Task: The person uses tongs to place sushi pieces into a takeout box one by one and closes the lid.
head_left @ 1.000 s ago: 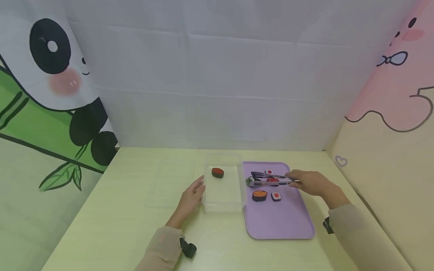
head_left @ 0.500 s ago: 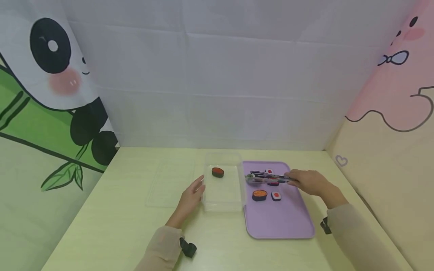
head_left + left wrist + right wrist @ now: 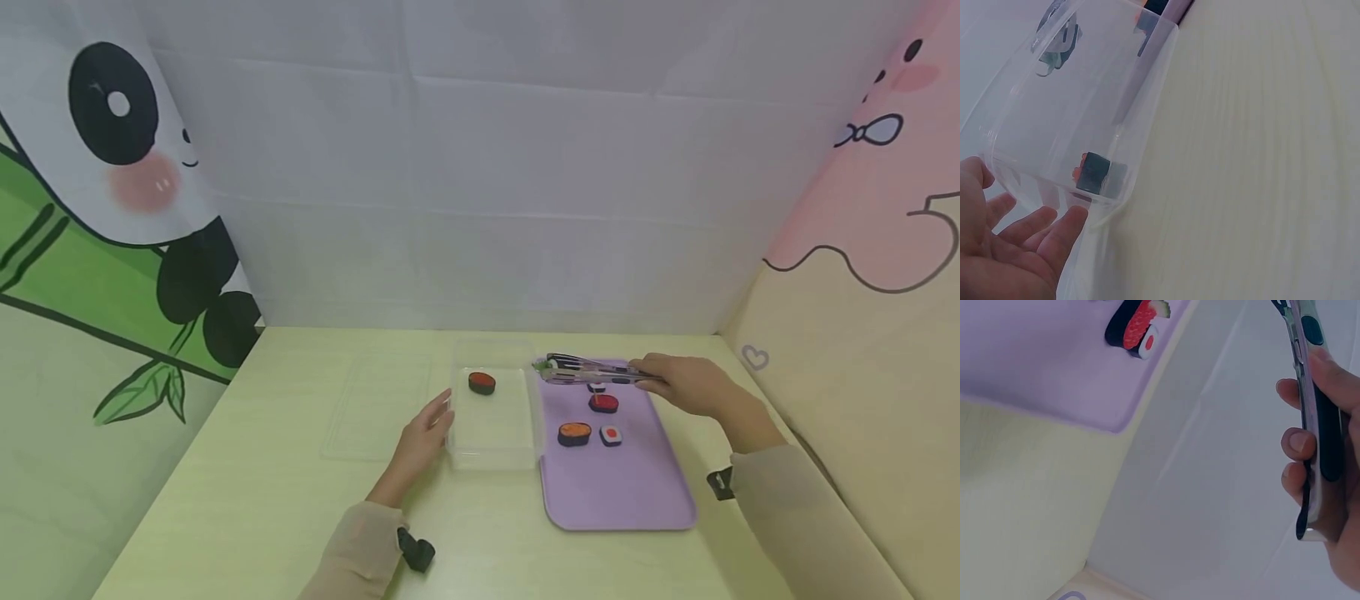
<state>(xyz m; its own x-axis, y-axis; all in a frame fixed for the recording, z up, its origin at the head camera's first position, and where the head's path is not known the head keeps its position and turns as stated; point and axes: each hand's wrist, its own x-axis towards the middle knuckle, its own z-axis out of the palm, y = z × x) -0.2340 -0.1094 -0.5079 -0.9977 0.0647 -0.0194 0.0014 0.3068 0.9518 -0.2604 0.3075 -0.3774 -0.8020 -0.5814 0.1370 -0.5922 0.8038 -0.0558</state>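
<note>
My right hand (image 3: 686, 385) grips metal serving tongs (image 3: 1329, 425) with dark handle inserts. Between the tong tips is a sushi piece with a green end (image 3: 542, 367), mostly hidden by the tongs, raised over the purple tray (image 3: 615, 496) near the box wall. Fingertips of my left hand (image 3: 1029, 244) touch the outside of a clear plastic box (image 3: 495, 459) at its left side, fingers fairly straight. One red-topped sushi (image 3: 482, 383) sits inside the box. Orange-topped sushi (image 3: 574, 433), red-topped sushi (image 3: 603, 403) and a small roll (image 3: 611, 435) lie on the tray; another roll (image 3: 596, 388) is partly covered.
A clear flat lid (image 3: 375, 408) lies on the pale wooden table (image 3: 247, 500) left of the box. The tray stands against the box's right side. A white sheet (image 3: 480, 192) closes off the back, with printed cloth on both sides.
The tongs have closed around the green-ended sushi and lifted it off the tray, moving toward the back and slightly left. My left hand and the box have stayed in place.
</note>
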